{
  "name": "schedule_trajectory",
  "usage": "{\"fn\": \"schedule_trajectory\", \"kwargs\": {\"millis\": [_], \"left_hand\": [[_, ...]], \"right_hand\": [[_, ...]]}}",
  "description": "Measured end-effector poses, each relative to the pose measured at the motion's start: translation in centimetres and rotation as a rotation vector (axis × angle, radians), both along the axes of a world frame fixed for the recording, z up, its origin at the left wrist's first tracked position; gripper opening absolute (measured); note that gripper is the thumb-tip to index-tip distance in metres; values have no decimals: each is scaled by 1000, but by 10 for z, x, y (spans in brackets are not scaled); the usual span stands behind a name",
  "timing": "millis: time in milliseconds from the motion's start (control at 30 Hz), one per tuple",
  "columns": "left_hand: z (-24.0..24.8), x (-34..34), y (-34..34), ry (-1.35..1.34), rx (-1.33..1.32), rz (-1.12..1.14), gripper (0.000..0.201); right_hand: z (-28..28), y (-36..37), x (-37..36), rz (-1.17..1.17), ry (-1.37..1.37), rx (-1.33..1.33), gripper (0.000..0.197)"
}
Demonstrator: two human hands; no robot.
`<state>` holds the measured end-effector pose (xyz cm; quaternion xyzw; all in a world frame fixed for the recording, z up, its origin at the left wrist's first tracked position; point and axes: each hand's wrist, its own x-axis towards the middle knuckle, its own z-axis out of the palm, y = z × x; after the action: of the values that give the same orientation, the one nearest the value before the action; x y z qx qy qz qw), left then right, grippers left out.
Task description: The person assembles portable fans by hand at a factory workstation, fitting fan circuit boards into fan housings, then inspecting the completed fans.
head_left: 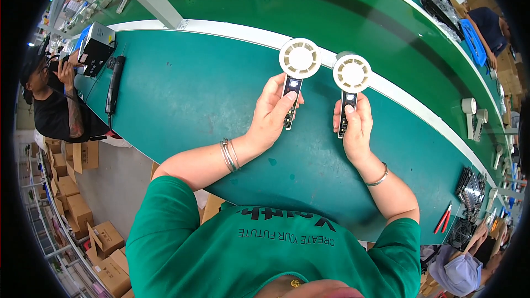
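Each of my hands grips a small white handheld fan by its handle, held up over the green work mat. My left hand (pixel 274 107) is wrapped round the handle of the left fan (pixel 300 58), thumb on its front. In my right hand (pixel 356 124) is the matching right fan (pixel 351 73), its thumb likewise on the handle. Both fans have round heads with a white centre and slotted ring, facing up. Their handles show dark inner parts with small electronic components, so the front covers are off. The two fans are apart, side by side.
Beyond the mat (pixel 193 88) runs a green conveyor belt (pixel 353 11) with more fans on it, behind a white rail. A black electric screwdriver (pixel 115 85) lies at left, near a boxy device (pixel 98 47). Red-handled pliers (pixel 443 218) lie at right. Co-workers are on both sides.
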<state>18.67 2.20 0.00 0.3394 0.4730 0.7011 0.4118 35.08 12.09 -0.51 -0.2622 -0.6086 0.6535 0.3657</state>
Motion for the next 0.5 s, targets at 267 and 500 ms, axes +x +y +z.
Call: {"fn": "schedule_trajectory", "kwargs": {"millis": [267, 500], "left_hand": [[0, 0, -1, -33, -12, -8, 32], [1, 0, 1, -22, -27, -3, 31]], "right_hand": [[0, -1, -1, 5, 8, -5, 22], [0, 1, 0, 0, -8, 7, 22]]}}
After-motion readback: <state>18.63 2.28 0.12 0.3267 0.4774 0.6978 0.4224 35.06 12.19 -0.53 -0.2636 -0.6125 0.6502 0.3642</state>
